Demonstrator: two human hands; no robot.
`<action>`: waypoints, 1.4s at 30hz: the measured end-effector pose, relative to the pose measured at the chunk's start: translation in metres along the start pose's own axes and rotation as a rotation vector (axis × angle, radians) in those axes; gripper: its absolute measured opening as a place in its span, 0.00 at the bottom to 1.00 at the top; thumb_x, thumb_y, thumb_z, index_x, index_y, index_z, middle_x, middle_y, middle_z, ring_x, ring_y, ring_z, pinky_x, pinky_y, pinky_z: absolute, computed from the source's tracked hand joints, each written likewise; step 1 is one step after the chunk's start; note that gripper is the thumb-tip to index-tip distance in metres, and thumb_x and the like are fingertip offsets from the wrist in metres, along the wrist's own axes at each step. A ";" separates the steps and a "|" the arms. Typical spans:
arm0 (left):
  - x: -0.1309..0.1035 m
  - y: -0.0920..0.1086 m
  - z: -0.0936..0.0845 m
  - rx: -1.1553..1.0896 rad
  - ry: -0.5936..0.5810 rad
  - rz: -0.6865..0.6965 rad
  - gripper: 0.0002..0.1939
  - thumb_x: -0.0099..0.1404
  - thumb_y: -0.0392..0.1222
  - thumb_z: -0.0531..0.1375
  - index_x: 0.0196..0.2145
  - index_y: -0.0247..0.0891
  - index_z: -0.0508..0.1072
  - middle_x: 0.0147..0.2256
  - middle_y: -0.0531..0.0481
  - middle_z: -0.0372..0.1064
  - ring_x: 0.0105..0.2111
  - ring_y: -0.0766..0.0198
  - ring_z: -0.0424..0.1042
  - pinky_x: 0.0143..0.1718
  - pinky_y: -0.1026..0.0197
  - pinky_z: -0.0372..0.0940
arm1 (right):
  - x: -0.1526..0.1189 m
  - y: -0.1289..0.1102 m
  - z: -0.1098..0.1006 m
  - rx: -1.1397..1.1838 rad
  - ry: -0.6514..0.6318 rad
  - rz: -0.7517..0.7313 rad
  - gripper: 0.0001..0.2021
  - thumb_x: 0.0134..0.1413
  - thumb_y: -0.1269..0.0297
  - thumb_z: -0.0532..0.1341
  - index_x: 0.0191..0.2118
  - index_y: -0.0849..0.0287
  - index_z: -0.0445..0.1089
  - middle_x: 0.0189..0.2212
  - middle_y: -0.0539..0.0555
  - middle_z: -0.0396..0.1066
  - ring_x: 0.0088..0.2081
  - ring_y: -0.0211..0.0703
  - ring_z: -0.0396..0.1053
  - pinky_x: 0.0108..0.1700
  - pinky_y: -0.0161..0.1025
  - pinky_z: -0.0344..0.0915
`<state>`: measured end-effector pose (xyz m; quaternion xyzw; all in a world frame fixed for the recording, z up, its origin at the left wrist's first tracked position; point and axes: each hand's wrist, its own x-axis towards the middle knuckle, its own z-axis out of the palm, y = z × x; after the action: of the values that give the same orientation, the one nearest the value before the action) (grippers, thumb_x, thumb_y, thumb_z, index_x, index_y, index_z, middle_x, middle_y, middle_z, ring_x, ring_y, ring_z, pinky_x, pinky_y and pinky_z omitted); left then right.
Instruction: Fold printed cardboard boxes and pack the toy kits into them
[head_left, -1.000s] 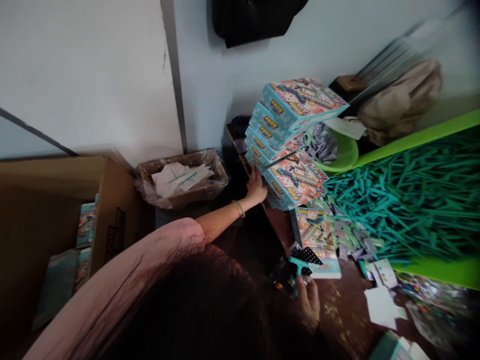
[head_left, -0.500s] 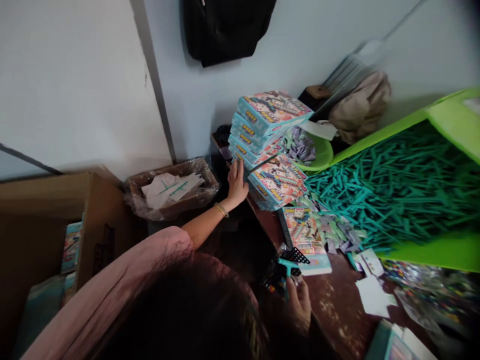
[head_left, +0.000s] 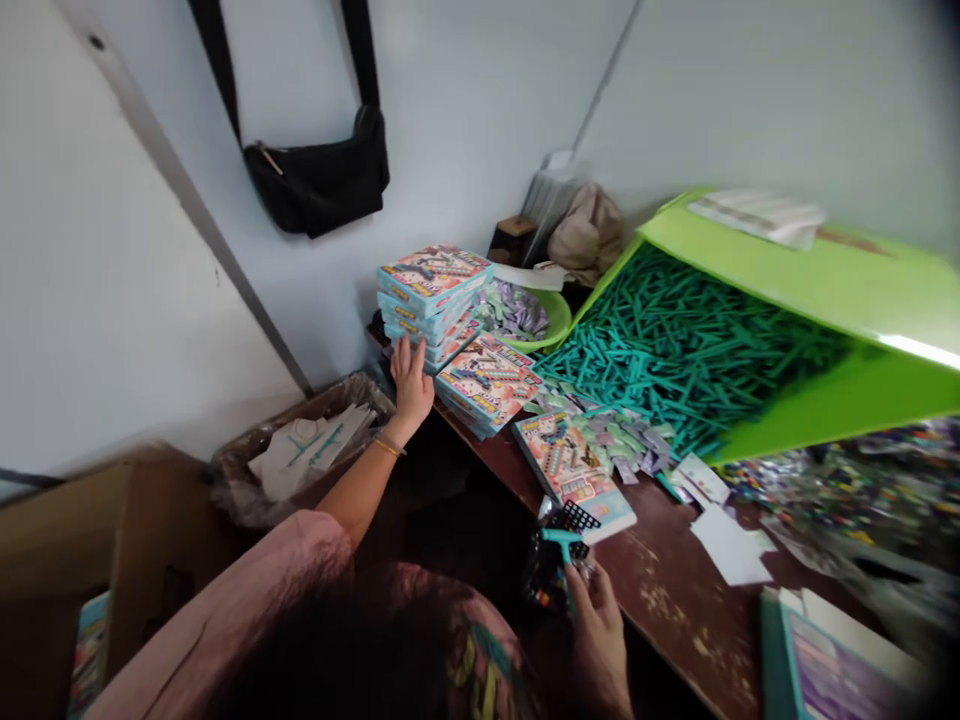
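Observation:
My left hand (head_left: 411, 385), fingers spread, touches the near side of a stack of printed boxes (head_left: 435, 280) at the back end of the table. Beside it lies a lower stack of the same boxes (head_left: 491, 380). Closer to me, a single box (head_left: 574, 470) lies slanted on the dark red table (head_left: 667, 590). My right hand (head_left: 596, 620) is closed on a teal T-shaped piece (head_left: 562, 538) by the table's front edge. Against that piece are a black perforated part (head_left: 581, 517) and a clear bag with dark, colourful bits (head_left: 544, 580), partly hidden.
A tipped green bin (head_left: 810, 290) spills teal pieces (head_left: 675, 350). Behind the boxes is a green bowl of small packets (head_left: 556, 318). White cards (head_left: 731, 545) and bagged parts (head_left: 862, 500) lie right. Cartons (head_left: 161, 530) stand low left; a black bag (head_left: 322, 185) hangs on the wall.
The view has swung right, so the boxes and both hands appear further left or lower. My left hand remains at the stack, and my right hand still holds the teal piece.

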<state>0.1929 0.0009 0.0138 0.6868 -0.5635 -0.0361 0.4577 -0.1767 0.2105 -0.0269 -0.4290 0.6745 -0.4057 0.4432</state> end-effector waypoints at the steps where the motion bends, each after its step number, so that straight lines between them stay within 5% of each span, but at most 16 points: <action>1: -0.005 0.000 -0.003 -0.007 0.019 0.009 0.34 0.67 0.33 0.51 0.70 0.40 0.57 0.74 0.42 0.41 0.75 0.51 0.38 0.73 0.40 0.39 | 0.000 -0.001 0.000 0.048 0.031 0.061 0.23 0.48 0.43 0.67 0.46 0.52 0.74 0.40 0.55 0.78 0.44 0.56 0.76 0.41 0.43 0.74; 7: -0.084 0.012 -0.003 -0.126 0.001 0.099 0.30 0.74 0.44 0.50 0.71 0.38 0.53 0.73 0.34 0.44 0.73 0.50 0.44 0.72 0.42 0.47 | -0.001 -0.007 0.004 0.239 0.077 0.189 0.28 0.43 0.44 0.71 0.48 0.56 0.73 0.45 0.55 0.78 0.49 0.53 0.74 0.50 0.42 0.71; 11: -0.151 0.031 0.007 -0.221 -0.192 0.053 0.29 0.74 0.45 0.50 0.70 0.43 0.55 0.67 0.35 0.57 0.68 0.50 0.58 0.67 0.43 0.59 | 0.006 -0.008 -0.002 0.306 0.118 0.159 0.28 0.44 0.44 0.71 0.47 0.57 0.72 0.45 0.55 0.78 0.48 0.51 0.74 0.51 0.43 0.69; 15: -0.162 0.051 0.015 -0.220 -0.370 0.114 0.25 0.73 0.44 0.52 0.65 0.45 0.64 0.63 0.37 0.63 0.64 0.52 0.65 0.64 0.44 0.64 | 0.019 -0.011 -0.022 0.312 0.199 0.113 0.28 0.45 0.45 0.71 0.48 0.58 0.72 0.46 0.56 0.78 0.48 0.49 0.74 0.54 0.45 0.67; 22: -0.121 0.103 0.036 -0.275 -0.525 0.413 0.18 0.72 0.40 0.53 0.55 0.46 0.75 0.54 0.45 0.75 0.58 0.55 0.71 0.62 0.45 0.66 | 0.038 -0.015 -0.060 0.328 0.351 0.101 0.30 0.43 0.44 0.71 0.48 0.58 0.71 0.44 0.56 0.78 0.46 0.48 0.73 0.53 0.45 0.67; 26: -0.089 0.117 0.018 -0.188 -0.443 0.592 0.18 0.70 0.38 0.57 0.55 0.48 0.74 0.54 0.47 0.75 0.60 0.53 0.70 0.64 0.45 0.64 | 0.034 0.000 -0.064 0.345 0.356 0.136 0.32 0.42 0.41 0.71 0.48 0.58 0.72 0.45 0.55 0.78 0.47 0.48 0.74 0.53 0.44 0.68; 29: -0.021 0.112 -0.019 0.033 -0.082 0.559 0.23 0.67 0.44 0.62 0.59 0.47 0.71 0.60 0.42 0.70 0.69 0.45 0.58 0.70 0.35 0.49 | 0.029 0.013 -0.065 0.327 0.341 0.186 0.32 0.42 0.41 0.71 0.49 0.57 0.72 0.46 0.55 0.77 0.48 0.50 0.74 0.53 0.44 0.68; 31: 0.036 0.103 -0.045 0.253 0.124 0.430 0.33 0.63 0.51 0.65 0.64 0.43 0.66 0.69 0.38 0.56 0.73 0.40 0.42 0.71 0.29 0.39 | 0.027 0.020 -0.067 0.299 0.334 0.210 0.33 0.41 0.41 0.71 0.49 0.57 0.72 0.46 0.56 0.77 0.48 0.51 0.74 0.53 0.44 0.68; 33: 0.086 0.091 -0.063 0.395 0.117 0.352 0.40 0.59 0.55 0.68 0.65 0.41 0.64 0.72 0.37 0.46 0.74 0.35 0.36 0.70 0.27 0.37 | 0.028 0.023 -0.069 0.292 0.339 0.220 0.33 0.40 0.41 0.71 0.49 0.58 0.72 0.45 0.57 0.78 0.48 0.52 0.74 0.53 0.45 0.68; 36: 0.131 0.071 -0.071 0.390 -0.080 0.397 0.33 0.61 0.53 0.66 0.61 0.38 0.70 0.67 0.35 0.60 0.70 0.38 0.52 0.69 0.30 0.46 | 0.031 0.022 -0.069 0.319 0.351 0.220 0.33 0.39 0.40 0.72 0.48 0.58 0.72 0.43 0.57 0.78 0.46 0.52 0.74 0.51 0.44 0.70; 39: 0.143 0.055 -0.069 0.256 -0.073 0.448 0.21 0.69 0.49 0.58 0.54 0.36 0.75 0.56 0.37 0.73 0.60 0.49 0.68 0.67 0.41 0.57 | 0.033 0.020 -0.066 0.348 0.358 0.203 0.33 0.39 0.39 0.72 0.48 0.56 0.73 0.43 0.55 0.78 0.45 0.50 0.74 0.50 0.43 0.70; 42: 0.144 0.046 -0.072 0.200 -0.086 0.505 0.21 0.69 0.49 0.59 0.54 0.36 0.75 0.56 0.37 0.73 0.60 0.50 0.68 0.68 0.44 0.57 | 0.033 0.020 -0.063 0.360 0.339 0.188 0.34 0.39 0.38 0.72 0.49 0.54 0.73 0.45 0.53 0.78 0.47 0.49 0.74 0.53 0.43 0.69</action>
<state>0.2513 -0.0704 0.1531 0.5643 -0.7365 0.1058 0.3577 -0.2489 0.1966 -0.0361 -0.2046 0.6932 -0.5420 0.4287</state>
